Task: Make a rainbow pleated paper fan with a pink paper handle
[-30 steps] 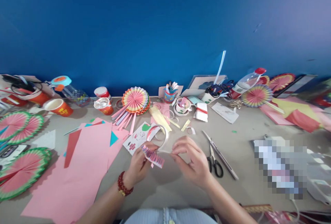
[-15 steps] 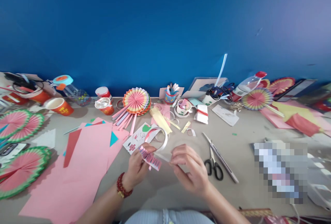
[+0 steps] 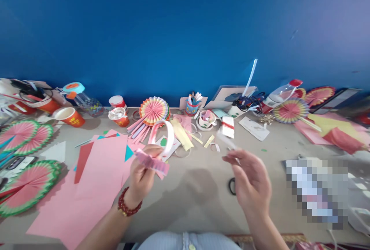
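Observation:
My left hand, with a red bead bracelet at the wrist, is closed on a pleated pink paper strip and a roll of tape. The roll stands upright above my fingers, its inner side white and pink. Apart from it to the right is my right hand, thumb and fingertips pinched on a piece of clear tape that points up and left. Behind my right hand lie the scissors, mostly hidden; one black handle loop shows.
Pink paper sheets and pleated paper fans cover the left side. Along the blue wall stand paper cups, a finished fan, a pen holder and a plastic bottle. A blurred-out device lies at right.
My hands have moved apart, the right one going right with a piece of clear tape. The left has drawn back leftward, tipping the tape roll upright. The scissors are now mostly covered.

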Available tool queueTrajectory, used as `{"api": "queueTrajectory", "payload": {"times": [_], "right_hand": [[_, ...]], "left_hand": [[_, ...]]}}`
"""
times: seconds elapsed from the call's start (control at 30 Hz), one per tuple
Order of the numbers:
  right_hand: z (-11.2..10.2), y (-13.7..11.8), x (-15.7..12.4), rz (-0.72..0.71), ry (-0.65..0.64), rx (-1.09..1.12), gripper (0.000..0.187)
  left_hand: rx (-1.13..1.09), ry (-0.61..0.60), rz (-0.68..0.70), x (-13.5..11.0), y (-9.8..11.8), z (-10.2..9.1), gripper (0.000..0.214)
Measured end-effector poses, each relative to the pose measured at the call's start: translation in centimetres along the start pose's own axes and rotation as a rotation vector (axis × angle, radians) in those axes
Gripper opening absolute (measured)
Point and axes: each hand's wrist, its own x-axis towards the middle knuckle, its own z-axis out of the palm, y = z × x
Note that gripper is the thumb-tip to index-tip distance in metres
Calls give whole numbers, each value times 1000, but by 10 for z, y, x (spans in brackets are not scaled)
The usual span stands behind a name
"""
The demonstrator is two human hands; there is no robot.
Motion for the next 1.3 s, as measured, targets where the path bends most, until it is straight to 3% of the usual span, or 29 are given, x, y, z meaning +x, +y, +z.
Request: {"api": "queueTrajectory", "payload": {"times": [0.07, 0.13, 0.23, 0.3, 0.4, 0.53, 0.6, 0.7, 0.8, 0.97, 1.13, 1.3], "right_hand": [[6, 5, -1, 144, -193, 101, 58], [18, 8, -5, 243, -328, 211, 74], [33, 6, -10, 336, -320, 242, 81], [32, 5, -8, 319, -255, 194, 76], [16, 14, 3, 143, -272, -5, 74], [-9, 43, 16, -144, -430, -626, 75], [-14, 55, 17, -219, -494, -817, 69], [-12, 56, 17, -269, -452, -929, 66], [1, 38, 18, -268, -423, -761, 70], [37, 14, 24, -238, -600, -375, 78], [54, 26, 29, -178, -553, -230, 71], [53, 35, 25, -71, -542, -37, 71]], "left_hand": [[53, -175, 139, 0, 8, 9, 20], [48, -338, 183, -6, 12, 23, 29], [53, -502, 169, -17, 11, 41, 39], [26, -506, 103, -22, 7, 46, 39], [-188, -383, -227, -21, 2, 47, 33], [-673, -218, -784, -7, 1, 44, 21], [-834, -220, -919, -1, 2, 43, 19], [-937, -258, -982, 0, 2, 43, 20], [-919, -303, -975, -4, 1, 47, 26], [-737, -457, -922, -11, 7, 56, 35], [-715, -617, -803, -14, 14, 55, 30], [-895, -607, -837, -14, 12, 53, 32]]}}
